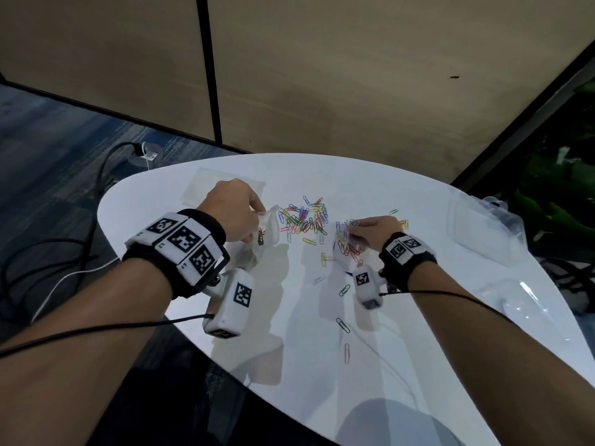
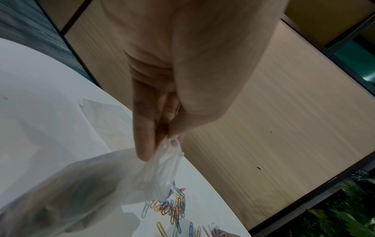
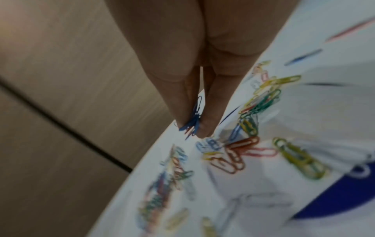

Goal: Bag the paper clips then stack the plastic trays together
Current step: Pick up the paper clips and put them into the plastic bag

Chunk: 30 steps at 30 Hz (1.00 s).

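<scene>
A pile of coloured paper clips (image 1: pixel 302 217) lies in the middle of the white round table (image 1: pixel 322 397). My left hand (image 1: pixel 257 210) pinches the rim of a clear plastic bag (image 1: pixel 267 231) just left of the pile; a few clips show inside it. In the left wrist view the fingers (image 2: pixel 146 144) squeeze the bag's edge (image 2: pixel 162 168) above the clips (image 2: pixel 172 206). To the right of the pile, my right hand (image 1: pixel 357 224) pinches a small bunch of clips, blue ones (image 3: pixel 192 121) in the right wrist view. Two clear plastic trays (image 1: pixel 483 230) (image 1: pixel 518 300) lie at the table's right.
Flat clear bags (image 1: pixel 209 188) lie at the table's far left, behind my left hand. Single clips (image 1: pixel 343 325) are scattered toward the front edge. More clips (image 1: pixel 347 249) rest under my right wrist. Cables (image 1: pixel 106 175) run over the carpet on the left. Wooden panels stand behind.
</scene>
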Tool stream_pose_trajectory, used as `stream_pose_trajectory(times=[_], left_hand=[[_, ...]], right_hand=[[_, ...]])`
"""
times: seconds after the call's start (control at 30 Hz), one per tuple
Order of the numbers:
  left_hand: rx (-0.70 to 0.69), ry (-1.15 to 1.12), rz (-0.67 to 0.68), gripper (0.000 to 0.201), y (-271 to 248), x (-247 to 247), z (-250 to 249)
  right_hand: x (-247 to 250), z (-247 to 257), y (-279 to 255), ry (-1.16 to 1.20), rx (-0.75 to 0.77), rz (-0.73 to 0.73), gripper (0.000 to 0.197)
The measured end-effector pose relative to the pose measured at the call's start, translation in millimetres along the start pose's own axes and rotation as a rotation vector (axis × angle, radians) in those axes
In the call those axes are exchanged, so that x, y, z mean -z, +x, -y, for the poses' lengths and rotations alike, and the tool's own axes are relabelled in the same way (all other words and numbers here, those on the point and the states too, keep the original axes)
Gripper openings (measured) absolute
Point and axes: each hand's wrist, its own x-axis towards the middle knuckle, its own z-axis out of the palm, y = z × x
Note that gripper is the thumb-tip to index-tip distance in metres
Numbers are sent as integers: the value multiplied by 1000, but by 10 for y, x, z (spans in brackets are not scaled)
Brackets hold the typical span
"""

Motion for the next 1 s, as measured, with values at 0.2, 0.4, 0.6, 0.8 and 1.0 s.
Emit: stream_pose_trajectory(times=[0.2,0.4,0.6,0.8,1.0], left_hand=[[-18,3,28,28,-16,-98,-119],[-25,-34,-23,24,-3,-146,-81],[-69,-50,-32,17,35,-129,-43],[-54,-66,-40,20,40,-79,-10],[-40,-57,-38,28,22,-17,-2]], right_hand=[[-159,329,-544,964,-104,241,22],[-688,797,-928,930,-29,454,13],[-1024,958,-945,242,151,209,9],[-1091,1082,-975,-220,418,36,24],[-1009,1201,-984,-496,484,258,32]])
